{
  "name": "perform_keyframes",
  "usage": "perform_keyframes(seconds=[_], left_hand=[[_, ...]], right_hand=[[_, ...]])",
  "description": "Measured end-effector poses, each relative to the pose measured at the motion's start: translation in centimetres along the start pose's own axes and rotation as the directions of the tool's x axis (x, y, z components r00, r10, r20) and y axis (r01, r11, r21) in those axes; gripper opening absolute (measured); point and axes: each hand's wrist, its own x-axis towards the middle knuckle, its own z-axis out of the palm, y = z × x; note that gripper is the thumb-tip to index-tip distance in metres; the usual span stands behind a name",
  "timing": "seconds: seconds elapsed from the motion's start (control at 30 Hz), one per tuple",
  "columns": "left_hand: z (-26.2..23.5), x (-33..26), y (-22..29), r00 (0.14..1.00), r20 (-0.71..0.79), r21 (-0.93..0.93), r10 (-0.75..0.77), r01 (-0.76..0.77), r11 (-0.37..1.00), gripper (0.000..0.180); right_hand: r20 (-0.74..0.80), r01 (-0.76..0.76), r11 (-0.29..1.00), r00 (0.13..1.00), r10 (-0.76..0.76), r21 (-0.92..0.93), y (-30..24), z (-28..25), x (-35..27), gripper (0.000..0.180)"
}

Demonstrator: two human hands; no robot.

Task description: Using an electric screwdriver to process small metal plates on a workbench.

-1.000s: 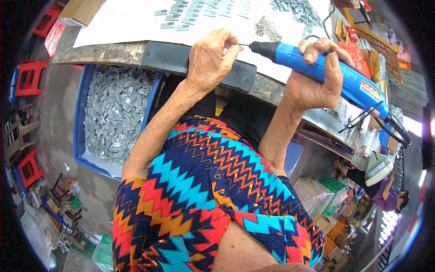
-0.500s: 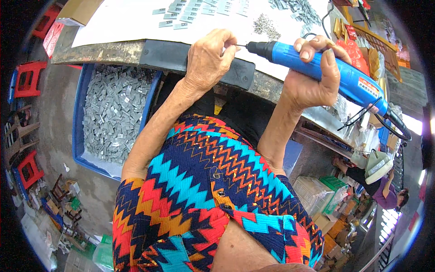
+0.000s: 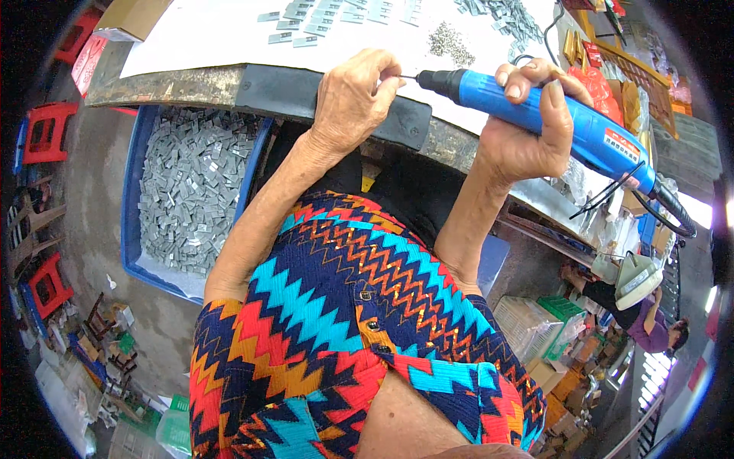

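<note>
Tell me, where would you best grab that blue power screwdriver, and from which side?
Around the thick blue barrel of the blue power screwdriver, coming from its right, cord end. It lies nearly level, tip pointing left at the left hand, and the right hand wraps its middle just so.

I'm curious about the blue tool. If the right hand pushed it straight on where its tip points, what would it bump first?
Probably the left hand: the blue power screwdriver in the right hand points at its fingertips.

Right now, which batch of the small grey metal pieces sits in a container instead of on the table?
The heap in the blue bin on the floor at the person's left. The other grey pieces lie loose on the white tabletop, some in rows.
</note>
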Motion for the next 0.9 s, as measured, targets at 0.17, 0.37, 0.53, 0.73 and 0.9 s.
perform_keyframes(seconds=[0.17,0.37,0.53,0.73,0.9], left_hand=[[0.17,-0.06,-0.10,1.000,0.008,0.009,0.009,-0.009,1.000,0.009],[0.23,-0.16,-0.21,0.999,-0.003,0.025,0.041,-0.040,0.999,0.008],[0.37,-0.09,-0.34,0.995,0.009,0.066,0.096,-0.096,0.993,0.006],[0.28,-0.17,-0.51,0.996,0.015,0.048,0.086,-0.086,0.995,0.007],[0.31,-0.17,-0.53,0.997,0.017,0.035,0.071,-0.072,0.997,0.007]], right_hand=[[-0.096,0.042,0.998,0.995,-0.037,0.048,0.27,0.67,0.04,0.019],[0.051,0.004,0.997,0.999,0.000,-0.071,0.08,0.46,-0.19,0.023],[0.113,-0.007,0.999,0.994,0.011,-0.033,0.13,0.26,-0.18,0.025],[0.094,-0.004,0.999,0.996,0.008,-0.042,0.27,0.55,-0.31,0.025],[0.081,-0.009,0.999,0.997,0.012,-0.042,0.18,0.73,-0.24,0.025]])
